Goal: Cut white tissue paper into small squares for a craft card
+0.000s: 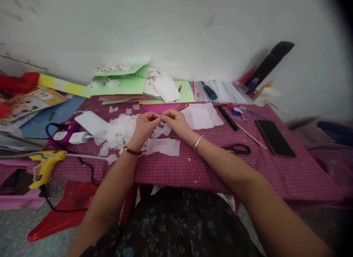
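Note:
My left hand (145, 127) and my right hand (176, 123) meet above a low table covered in red checked cloth (171, 168). Both pinch together at the fingertips on a small white tissue piece (160, 117). Under the hands lie white tissue scraps (162, 131) and a larger white tissue sheet (163, 146). A heap of torn tissue (118, 133) lies left of my left hand. Another white sheet (202, 116) lies to the right, behind my right hand.
Black scissors (238, 149), a black phone (274, 137), a wooden stick (250, 136) and a black pen (228, 118) lie on the right. A yellow glue gun (45, 168) and purple charger (64, 133) sit left. Green paper sheets (121, 84) lean by the wall.

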The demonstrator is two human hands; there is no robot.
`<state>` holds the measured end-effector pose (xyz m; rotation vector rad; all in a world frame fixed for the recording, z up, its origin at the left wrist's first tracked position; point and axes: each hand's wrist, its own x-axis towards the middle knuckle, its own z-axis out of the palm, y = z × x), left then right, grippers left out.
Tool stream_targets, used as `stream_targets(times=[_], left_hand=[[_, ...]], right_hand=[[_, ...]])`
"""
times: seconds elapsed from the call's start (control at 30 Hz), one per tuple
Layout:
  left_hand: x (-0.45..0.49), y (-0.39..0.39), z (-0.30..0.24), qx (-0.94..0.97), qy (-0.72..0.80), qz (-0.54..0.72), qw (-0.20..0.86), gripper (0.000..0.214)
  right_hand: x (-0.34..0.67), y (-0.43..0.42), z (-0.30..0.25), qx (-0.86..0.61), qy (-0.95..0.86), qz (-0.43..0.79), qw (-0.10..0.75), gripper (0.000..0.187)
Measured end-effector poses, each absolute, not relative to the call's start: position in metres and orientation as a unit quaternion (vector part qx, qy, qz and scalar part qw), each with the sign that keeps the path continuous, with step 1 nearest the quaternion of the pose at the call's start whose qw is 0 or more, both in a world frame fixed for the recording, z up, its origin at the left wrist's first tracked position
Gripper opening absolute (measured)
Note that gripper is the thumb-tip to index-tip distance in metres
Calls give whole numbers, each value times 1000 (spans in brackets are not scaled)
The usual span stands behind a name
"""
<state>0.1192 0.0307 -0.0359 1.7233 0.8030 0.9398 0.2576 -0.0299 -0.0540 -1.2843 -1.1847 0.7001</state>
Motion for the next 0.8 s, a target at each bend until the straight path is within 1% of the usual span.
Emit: stream_targets(times=[0.13, 0.27, 0.37, 0.47, 0.5, 0.57, 0.6, 0.7, 0.73, 0.8], left_hand=[[119, 29, -35, 736, 314, 377, 467, 15], [115, 35, -32, 711, 350, 383, 475, 12], [109, 46, -30, 669, 398, 410, 476, 16], [104, 57, -29, 645, 430, 427, 465, 18], [102, 60, -30, 641, 438, 431, 460, 19], [100, 65, -32, 636, 449, 438, 451, 20], [99, 67, -33, 635, 452, 439, 447, 20], [99, 71, -35, 636, 453, 440, 445, 19], [99, 71, -36, 636, 451, 439, 446, 18], [99, 71, -36, 639, 444, 437, 451, 17]], right_hand=[[260, -25, -60, -572, -496, 276, 592, 13], [270, -19, -66, -605, -488, 236, 584, 13], [285, -18, -66, -635, -491, 200, 561, 12], [294, -22, -58, -650, -523, 169, 525, 6], [294, -25, -54, -646, -545, 161, 510, 9], [289, -31, -47, -621, -623, 147, 451, 18], [284, -34, -45, -601, -674, 143, 405, 20], [269, -40, -46, -545, -789, 122, 256, 18], [265, -41, -48, -541, -800, 116, 231, 19], [260, -41, -55, -547, -802, 106, 216, 22]])
